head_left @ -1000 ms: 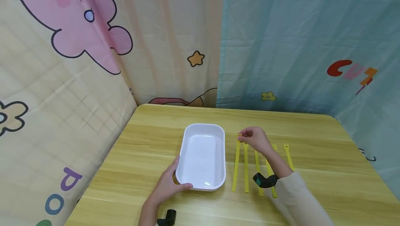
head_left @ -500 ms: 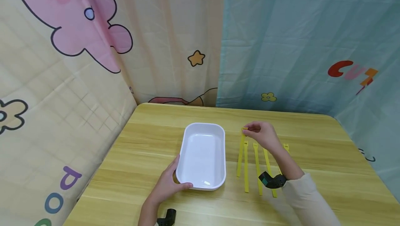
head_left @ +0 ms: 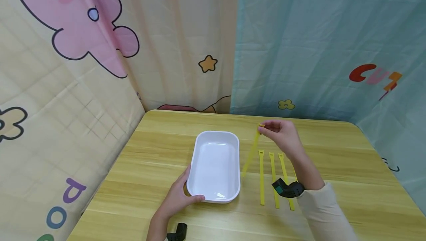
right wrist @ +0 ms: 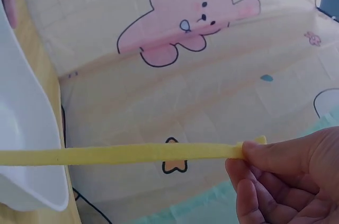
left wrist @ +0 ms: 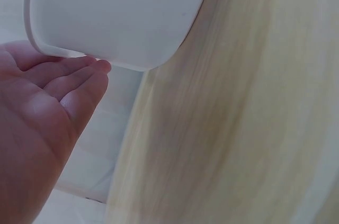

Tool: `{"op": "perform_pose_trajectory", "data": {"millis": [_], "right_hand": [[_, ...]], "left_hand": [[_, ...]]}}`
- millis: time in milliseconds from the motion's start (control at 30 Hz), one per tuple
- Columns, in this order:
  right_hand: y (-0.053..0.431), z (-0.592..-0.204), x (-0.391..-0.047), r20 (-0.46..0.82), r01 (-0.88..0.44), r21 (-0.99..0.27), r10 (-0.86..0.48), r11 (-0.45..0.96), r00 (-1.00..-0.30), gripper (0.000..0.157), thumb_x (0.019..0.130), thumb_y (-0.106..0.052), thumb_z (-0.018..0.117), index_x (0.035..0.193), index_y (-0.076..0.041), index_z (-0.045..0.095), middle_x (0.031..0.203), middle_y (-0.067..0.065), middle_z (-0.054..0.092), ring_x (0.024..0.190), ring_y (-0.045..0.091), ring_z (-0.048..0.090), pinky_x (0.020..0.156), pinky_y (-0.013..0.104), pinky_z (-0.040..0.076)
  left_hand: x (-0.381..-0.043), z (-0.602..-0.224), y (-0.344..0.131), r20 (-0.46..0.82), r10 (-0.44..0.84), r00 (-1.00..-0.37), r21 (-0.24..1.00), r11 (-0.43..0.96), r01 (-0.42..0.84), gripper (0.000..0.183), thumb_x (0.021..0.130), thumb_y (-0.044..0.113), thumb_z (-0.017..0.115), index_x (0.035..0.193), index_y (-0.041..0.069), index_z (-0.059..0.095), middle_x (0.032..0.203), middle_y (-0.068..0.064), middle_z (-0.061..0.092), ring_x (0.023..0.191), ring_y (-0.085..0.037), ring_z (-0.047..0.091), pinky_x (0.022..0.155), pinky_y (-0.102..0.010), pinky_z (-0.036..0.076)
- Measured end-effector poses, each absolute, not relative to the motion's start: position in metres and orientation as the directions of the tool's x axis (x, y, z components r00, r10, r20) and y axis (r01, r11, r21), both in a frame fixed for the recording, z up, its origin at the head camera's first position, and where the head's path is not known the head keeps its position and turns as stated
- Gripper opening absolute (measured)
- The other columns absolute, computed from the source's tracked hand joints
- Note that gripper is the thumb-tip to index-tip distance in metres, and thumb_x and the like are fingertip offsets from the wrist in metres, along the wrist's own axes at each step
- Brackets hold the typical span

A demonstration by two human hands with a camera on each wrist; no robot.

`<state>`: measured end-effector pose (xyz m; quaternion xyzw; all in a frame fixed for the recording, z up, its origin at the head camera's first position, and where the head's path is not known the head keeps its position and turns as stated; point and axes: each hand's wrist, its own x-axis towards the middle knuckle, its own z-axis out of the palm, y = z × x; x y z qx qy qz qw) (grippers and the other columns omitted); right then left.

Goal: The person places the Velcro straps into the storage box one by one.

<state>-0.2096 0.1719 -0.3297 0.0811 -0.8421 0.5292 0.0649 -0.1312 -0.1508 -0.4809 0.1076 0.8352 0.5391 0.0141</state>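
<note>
Aloft, a yellow strip (head_left: 252, 151) slants beside the white tray (head_left: 217, 167)

The right hand (head_left: 282, 136) pinches the strip by its upper end between thumb and fingers, out past the tray's far-right corner. The strip runs down from there to a lower end just beside the tray's right rim; whether that end touches anything, I cannot tell. The left hand (head_left: 181, 193) grasps the tray's near-left corner, its thumb on the near rim and its fingers along the left wall.

To the right of the tray, three strips (head_left: 274, 180), also yellow, lie on the table (head_left: 159, 141), roughly in line with the tray's long sides and with narrow gaps of wood between them. Farther right of the tray, a further strip (head_left: 295, 173) shows only in part behind the right forearm.

As for room, a broad stretch of wood runs from the tray's left wall to the table's left edge. Beyond the tray's far rim, a shallower band reaches the back edge, where a printed curtain (head_left: 179, 48) rises. Between the tray's right rim and the nearest lying strip is a slim lane, and the raised strip slants over it.
</note>
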Motion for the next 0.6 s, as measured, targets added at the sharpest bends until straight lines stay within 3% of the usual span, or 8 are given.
{"op": "perform_pose_trajectory", "data": {"millis": [367, 600], "right_hand": [[0.131, -0.335, -0.22, 0.232, -0.255, -0.926, -0.114, 0.277, -0.966, 0.018, 0.082, -0.008, 0.069, 0.094, 0.006, 0.066, 0.086, 0.014, 0.068, 0.073, 0.017, 0.064, 0.068, 0.025, 0.053], [0.117, -0.333, -0.217, 0.239, -0.265, -0.917, -0.12, 0.297, -0.964, 0.018, 0.081, -0.008, 0.07, 0.094, 0.004, 0.067, 0.086, 0.012, 0.068, 0.074, 0.019, 0.064, 0.07, 0.032, 0.054]], "left_hand": [[-0.133, -0.483, -0.152, 0.105, 0.193, -0.975, 0.893, 0.413, 0.178, 0.113, 0.059, 0.041, 0.085, 0.145, 0.003, 0.021, 0.148, -0.014, 0.023, 0.132, -0.029, 0.024, 0.105, -0.047, 0.02], [-0.132, -0.484, -0.151, 0.104, 0.193, -0.976, 0.896, 0.408, 0.176, 0.114, 0.059, 0.041, 0.085, 0.145, 0.003, 0.022, 0.148, -0.013, 0.024, 0.132, -0.027, 0.025, 0.105, -0.046, 0.02]]}}
